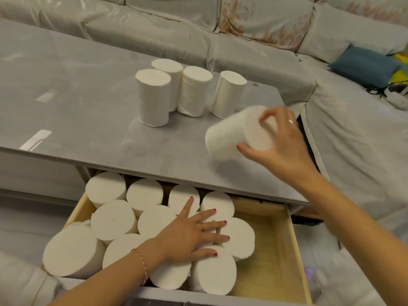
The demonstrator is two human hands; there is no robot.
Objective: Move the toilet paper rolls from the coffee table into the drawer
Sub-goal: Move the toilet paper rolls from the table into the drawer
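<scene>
Several white toilet paper rolls (154, 96) stand upright on the grey coffee table (66, 89). My right hand (284, 146) grips one tilted roll (231, 134) by its end, just above the table's near right corner. Below the tabletop the wooden drawer (273, 250) is pulled out, its left part packed with several upright rolls (114, 219). My left hand (189, 235) lies flat, fingers spread, pressing on the tops of the rolls in the drawer's middle. The drawer's right part shows bare wood.
A sofa (254, 29) under a pale cover wraps behind and to the right of the table. A blue cushion (364, 65) and a white device with a black cable (395, 96) lie on its right section.
</scene>
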